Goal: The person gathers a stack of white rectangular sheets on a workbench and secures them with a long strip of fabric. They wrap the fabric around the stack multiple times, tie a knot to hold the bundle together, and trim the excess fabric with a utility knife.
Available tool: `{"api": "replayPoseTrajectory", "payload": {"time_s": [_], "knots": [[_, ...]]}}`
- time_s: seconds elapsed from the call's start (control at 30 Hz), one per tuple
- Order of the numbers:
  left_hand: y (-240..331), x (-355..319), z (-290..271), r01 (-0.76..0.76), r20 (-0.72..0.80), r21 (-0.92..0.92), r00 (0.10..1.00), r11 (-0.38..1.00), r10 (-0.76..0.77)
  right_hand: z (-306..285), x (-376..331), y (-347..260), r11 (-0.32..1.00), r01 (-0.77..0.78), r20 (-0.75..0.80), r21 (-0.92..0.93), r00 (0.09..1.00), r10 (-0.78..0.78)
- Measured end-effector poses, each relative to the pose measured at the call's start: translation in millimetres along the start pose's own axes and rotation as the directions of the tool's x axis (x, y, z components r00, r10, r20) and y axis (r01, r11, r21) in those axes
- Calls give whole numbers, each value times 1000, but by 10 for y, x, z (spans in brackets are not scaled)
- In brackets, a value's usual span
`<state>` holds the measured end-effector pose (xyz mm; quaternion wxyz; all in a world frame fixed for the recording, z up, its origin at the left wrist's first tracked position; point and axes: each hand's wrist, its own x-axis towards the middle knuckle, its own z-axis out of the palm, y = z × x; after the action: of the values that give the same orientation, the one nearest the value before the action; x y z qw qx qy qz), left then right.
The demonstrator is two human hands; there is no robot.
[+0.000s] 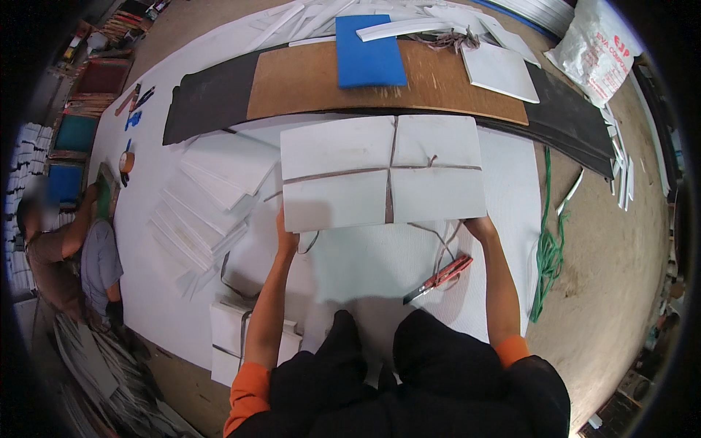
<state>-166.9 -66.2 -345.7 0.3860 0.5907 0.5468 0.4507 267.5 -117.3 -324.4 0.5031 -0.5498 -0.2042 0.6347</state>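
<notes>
Between my hands is a bundle of white sheets [336, 201], tied crosswise with a dark strip [328, 174] that has a small knot at the upper right. My left hand [287, 237] grips its lower left corner, and my right hand [479, 228] grips the lower right corner; the bundle hides part of the fingers. Below it, near my right forearm, lies a red-handled cutter knife [447, 273] with loose strip around it. Loose white sheets [208, 197] are fanned out to the left. Beside my left forearm sits another tied white bundle [228, 328].
Dark and brown boards [299, 79] span the far side, carrying a blue sheet [369, 51] and a white panel [500, 71]. Green rope [549, 255] and a white sack [595, 51] are on the right. Tape [127, 162] lies far left, near another person [69, 248].
</notes>
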Motion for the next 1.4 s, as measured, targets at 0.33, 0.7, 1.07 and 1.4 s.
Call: {"api": "replayPoseTrajectory", "payload": {"time_s": [0.33,0.7,1.07,1.4], "knots": [[-384,66,75,108,93,-348,992,931,-80,104,175,-302,983,184,80,-18,980,-182],[-51,-168,224,76,18,248,996,966,-83,202,244,657,931,182,-168,-316,955,-243],[142,-16,167,259,-120,364,966,895,-230,471,-25,327,961,-20,-233,-275,971,-46],[1192,-185,-107,174,-27,527,982,832,-188,669,-750,-394,907,-70,-230,-415,973,-30]]}}
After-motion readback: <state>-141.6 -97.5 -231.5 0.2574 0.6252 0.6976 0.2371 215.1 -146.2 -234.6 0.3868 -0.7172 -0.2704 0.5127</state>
